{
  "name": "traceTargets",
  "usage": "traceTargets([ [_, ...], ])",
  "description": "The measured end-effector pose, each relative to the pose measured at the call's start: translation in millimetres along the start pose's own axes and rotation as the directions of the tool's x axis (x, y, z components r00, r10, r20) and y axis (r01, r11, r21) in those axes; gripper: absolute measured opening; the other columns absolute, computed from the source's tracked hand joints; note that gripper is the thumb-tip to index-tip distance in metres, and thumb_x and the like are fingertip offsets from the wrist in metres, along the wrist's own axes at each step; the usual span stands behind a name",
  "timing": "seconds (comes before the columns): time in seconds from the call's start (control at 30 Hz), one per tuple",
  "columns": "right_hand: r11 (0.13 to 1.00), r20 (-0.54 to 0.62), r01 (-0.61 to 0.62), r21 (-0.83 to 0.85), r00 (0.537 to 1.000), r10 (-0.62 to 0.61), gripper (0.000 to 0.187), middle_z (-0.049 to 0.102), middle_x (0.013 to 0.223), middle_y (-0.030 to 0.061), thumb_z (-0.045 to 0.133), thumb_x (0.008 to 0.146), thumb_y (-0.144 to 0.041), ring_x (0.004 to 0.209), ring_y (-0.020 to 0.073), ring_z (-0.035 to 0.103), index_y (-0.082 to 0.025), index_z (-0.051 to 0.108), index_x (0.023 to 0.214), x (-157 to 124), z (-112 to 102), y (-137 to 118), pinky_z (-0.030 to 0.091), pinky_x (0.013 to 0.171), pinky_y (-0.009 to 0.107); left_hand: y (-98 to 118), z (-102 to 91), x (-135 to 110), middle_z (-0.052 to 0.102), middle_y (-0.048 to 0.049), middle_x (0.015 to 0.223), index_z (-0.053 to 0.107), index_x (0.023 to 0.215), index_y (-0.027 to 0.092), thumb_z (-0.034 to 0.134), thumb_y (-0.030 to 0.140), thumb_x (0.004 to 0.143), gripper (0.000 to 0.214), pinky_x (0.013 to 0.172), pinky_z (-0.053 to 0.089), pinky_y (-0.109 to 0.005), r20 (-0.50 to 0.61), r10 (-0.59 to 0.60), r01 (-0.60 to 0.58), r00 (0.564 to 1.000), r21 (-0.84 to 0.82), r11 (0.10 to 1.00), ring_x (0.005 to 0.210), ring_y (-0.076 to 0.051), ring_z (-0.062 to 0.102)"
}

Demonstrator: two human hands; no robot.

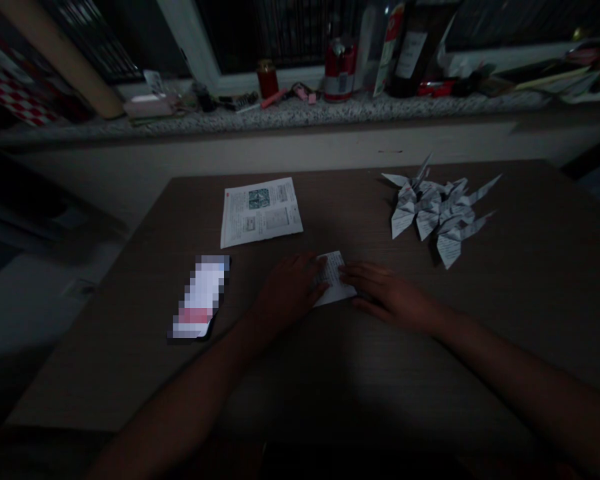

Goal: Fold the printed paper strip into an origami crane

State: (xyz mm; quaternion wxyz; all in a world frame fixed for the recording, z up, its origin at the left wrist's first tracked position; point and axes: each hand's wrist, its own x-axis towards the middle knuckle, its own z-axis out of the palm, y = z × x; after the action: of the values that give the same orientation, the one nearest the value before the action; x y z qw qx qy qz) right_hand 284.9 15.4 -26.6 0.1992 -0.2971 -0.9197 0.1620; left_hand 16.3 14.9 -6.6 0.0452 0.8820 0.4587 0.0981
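A small folded piece of printed paper (334,283) lies on the table between my hands. My left hand (291,287) rests on its left side, fingers stretched out and pressing the sheet. On the right edge lie the fingertips of my right hand (387,293), its fingers extended and the thumb lower down. Neither hand is closed around anything. Further back on the right stand several folded paper cranes (437,210) made from printed paper, grouped together. Beyond my left hand a larger printed sheet (263,223) lies flat.
A phone (203,293) with a lit, blurred screen lies left of my left hand on the brown wooden table (290,373). Behind the table, a stone windowsill (190,123) holds a red can (340,70), a small jar (267,79), a dark bottle (413,57) and other clutter.
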Motion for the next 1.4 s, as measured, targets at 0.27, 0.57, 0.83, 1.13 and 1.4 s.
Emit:
traceTargets([
  [0.27, 0.999, -0.117, 0.02, 0.046, 0.993, -0.014, 0.025, 0.07, 0.132, 0.0134, 0.058, 0.102, -0.029, 0.123, 0.0295, 0.065, -0.022, 0.073, 0.122, 1, -4, 5, 0.057, 0.104, 0.05, -2, 3.3, 1, 0.057, -0.0131, 0.15, 0.054, 0.145, 0.016, 0.052, 0.036, 0.107, 0.043, 0.116, 0.046, -0.044, 0.021, 0.037, -0.035, 0.999, -0.095, 0.995, 0.138, -0.028, 0.054],
  [0.57, 0.995, -0.102, 0.08, 0.056, 0.992, -0.074, 0.028, 0.074, 0.126, 0.0127, 0.066, 0.099, -0.028, 0.118, 0.029, 0.069, -0.023, 0.072, 0.125, -1, -6, 13, 0.059, 0.1, 0.047, -4, 8.2, 1, 0.053, -0.0113, 0.154, 0.053, 0.148, 0.016, 0.049, 0.034, 0.108, 0.044, 0.116, 0.047, -0.041, 0.015, 0.063, -0.061, 0.998, -0.138, 0.989, 0.139, -0.026, 0.054],
  [0.83, 0.991, -0.097, 0.089, 0.101, 0.992, -0.079, 0.027, 0.073, 0.126, 0.012, 0.067, 0.098, -0.027, 0.121, 0.0288, 0.067, -0.024, 0.073, 0.124, -1, -5, 18, 0.058, 0.101, 0.047, -4, 5.1, 2, 0.05, -0.0152, 0.155, 0.051, 0.15, 0.014, 0.047, 0.024, 0.106, 0.045, 0.116, 0.047, -0.046, 0.036, 0.1, -0.095, 0.994, -0.134, 0.986, 0.141, -0.029, 0.051],
  [1.13, 0.974, -0.116, 0.038, 0.225, 0.993, -0.012, 0.013, 0.075, 0.119, 0.0104, 0.064, 0.1, -0.026, 0.114, 0.0258, 0.069, -0.024, 0.075, 0.108, 1, -9, 18, 0.057, 0.098, 0.044, -11, 9.2, 0, 0.049, -0.012, 0.156, 0.048, 0.152, 0.021, 0.055, 0.023, 0.102, 0.051, 0.117, 0.046, -0.046, -0.002, 0.125, -0.122, 0.992, -0.225, 0.967, 0.141, -0.027, 0.05],
  [1.4, 0.971, -0.154, -0.129, 0.202, 0.975, 0.161, 0.016, 0.075, 0.095, 0.0082, 0.054, 0.104, -0.028, 0.087, 0.0225, 0.072, -0.022, 0.069, 0.102, 2, -11, 15, 0.057, 0.077, 0.036, 4, 7.8, 0, 0.05, -0.0128, 0.155, 0.058, 0.145, 0.024, 0.058, 0.034, 0.103, 0.043, 0.115, 0.046, -0.051, 0.014, 0.136, -0.13, 0.991, -0.227, 0.965, 0.141, -0.031, 0.049],
])
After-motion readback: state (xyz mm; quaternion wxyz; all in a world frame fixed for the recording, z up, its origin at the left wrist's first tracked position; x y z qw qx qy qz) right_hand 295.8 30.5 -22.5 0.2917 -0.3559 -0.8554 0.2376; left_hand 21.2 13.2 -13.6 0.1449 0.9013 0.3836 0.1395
